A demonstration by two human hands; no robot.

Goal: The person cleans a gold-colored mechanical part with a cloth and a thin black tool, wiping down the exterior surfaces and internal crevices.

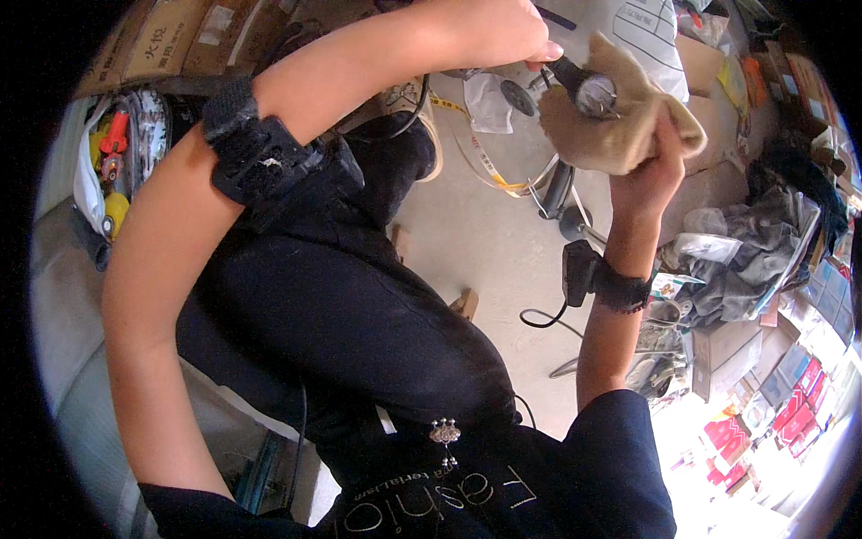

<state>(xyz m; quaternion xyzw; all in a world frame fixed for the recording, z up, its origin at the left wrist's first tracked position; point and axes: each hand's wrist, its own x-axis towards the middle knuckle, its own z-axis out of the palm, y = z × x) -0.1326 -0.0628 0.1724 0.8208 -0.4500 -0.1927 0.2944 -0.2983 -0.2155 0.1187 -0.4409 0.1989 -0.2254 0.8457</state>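
Note:
At the top centre, my left hand (502, 34) pinches the dark strap of a wristwatch (596, 96) between its fingertips. The watch has a round, shiny face. Behind and around it spreads a tan cloth (606, 145), bunched up in my right hand (656, 165). The watch face lies against the cloth. Part of the right hand is hidden by the cloth's folds. Each of my arms wears a black strap with a device, and a cable runs from the one on the right wrist.
Yellow-and-white tape (495, 172) and a dark metal stand part (557, 192) are beyond my knees. Cardboard boxes (158, 44) stand at the upper left, above a bag of red and yellow items (114, 145). Plastic-wrapped goods (714, 246) and red packets (794, 414) crowd the right.

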